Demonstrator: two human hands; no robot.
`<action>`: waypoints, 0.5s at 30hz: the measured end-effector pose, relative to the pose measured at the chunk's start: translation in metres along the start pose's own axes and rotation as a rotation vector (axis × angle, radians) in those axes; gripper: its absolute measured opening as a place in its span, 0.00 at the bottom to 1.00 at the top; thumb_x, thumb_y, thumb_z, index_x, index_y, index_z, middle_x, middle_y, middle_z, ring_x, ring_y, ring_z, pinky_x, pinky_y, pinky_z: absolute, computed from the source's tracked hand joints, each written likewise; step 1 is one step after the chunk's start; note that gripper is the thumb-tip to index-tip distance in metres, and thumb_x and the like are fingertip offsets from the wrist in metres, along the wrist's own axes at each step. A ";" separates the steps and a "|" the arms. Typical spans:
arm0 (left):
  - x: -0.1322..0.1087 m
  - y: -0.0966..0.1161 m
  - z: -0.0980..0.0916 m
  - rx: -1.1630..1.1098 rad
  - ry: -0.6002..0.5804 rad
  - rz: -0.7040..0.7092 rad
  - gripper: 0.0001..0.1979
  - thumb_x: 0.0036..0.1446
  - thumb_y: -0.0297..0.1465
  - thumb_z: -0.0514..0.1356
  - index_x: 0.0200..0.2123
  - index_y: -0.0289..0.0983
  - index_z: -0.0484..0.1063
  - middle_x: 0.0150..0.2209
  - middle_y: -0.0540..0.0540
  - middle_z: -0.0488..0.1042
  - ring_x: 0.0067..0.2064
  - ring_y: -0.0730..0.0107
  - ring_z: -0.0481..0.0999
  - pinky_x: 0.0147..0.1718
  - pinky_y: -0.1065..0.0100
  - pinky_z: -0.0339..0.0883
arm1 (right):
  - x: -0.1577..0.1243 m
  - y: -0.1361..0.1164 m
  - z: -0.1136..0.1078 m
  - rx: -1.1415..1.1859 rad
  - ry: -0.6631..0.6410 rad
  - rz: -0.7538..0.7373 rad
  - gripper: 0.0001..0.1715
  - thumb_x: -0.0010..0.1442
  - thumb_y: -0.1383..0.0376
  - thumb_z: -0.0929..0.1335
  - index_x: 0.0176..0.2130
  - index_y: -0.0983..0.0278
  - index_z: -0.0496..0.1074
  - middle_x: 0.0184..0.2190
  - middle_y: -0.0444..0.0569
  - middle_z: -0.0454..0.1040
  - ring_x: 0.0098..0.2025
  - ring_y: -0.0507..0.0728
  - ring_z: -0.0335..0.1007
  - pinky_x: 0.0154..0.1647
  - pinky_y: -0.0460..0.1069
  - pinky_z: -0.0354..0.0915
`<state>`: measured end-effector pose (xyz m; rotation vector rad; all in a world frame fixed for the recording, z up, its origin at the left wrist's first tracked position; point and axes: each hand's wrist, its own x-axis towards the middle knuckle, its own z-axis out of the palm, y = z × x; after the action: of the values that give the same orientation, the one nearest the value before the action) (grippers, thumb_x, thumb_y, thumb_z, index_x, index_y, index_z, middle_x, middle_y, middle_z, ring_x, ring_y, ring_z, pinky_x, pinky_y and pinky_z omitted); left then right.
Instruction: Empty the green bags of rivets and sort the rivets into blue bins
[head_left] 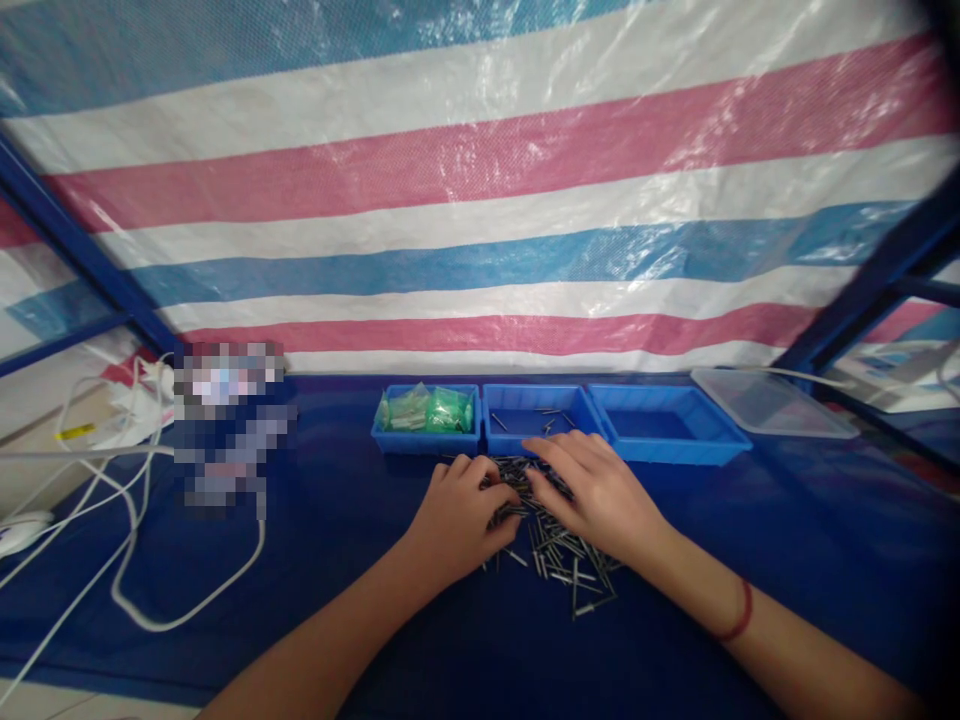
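Note:
A loose pile of thin metal pop rivets (559, 550) lies on the dark blue tabletop, just in front of the blue bins. My left hand (461, 515) is at the pile's left side, its fingers and thumb curled round some of the rivets. Over the right part of the pile, my right hand (600, 490) rests palm down with fingers apart, covering the rivets beneath. Behind my hands, the middle blue bin (517, 445) has several loose rivets in it. The left blue bin (386, 440) holds green and clear plastic packets (427, 408).
A right-hand blue bin (675, 450) completes the row, with a translucent lid (776, 405) beside it. White cables (191, 615) loop across the table's left side near a blurred-out object (229, 430). A striped plastic sheet (480, 240) hangs behind, between blue frame posts (847, 285).

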<state>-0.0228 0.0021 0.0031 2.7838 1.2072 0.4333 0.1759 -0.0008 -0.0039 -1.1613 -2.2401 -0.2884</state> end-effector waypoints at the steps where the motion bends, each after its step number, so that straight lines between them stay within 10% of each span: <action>1: 0.000 0.001 0.001 0.006 -0.004 0.005 0.07 0.57 0.35 0.59 0.39 0.43 0.74 0.41 0.47 0.70 0.43 0.62 0.66 0.37 0.63 0.56 | 0.000 -0.001 0.000 0.021 -0.017 -0.021 0.15 0.64 0.64 0.62 0.49 0.67 0.68 0.37 0.53 0.75 0.39 0.60 0.69 0.39 0.55 0.62; 15: 0.005 0.010 0.013 0.059 -0.007 0.001 0.09 0.58 0.37 0.58 0.39 0.38 0.71 0.45 0.45 0.69 0.45 0.59 0.65 0.38 0.61 0.59 | -0.008 -0.010 -0.004 0.187 -0.097 -0.112 0.10 0.64 0.67 0.62 0.42 0.64 0.71 0.36 0.53 0.75 0.39 0.58 0.71 0.41 0.55 0.67</action>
<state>-0.0088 -0.0001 -0.0061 2.8326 1.2374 0.3933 0.1733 -0.0137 -0.0042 -0.9721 -2.3641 -0.0660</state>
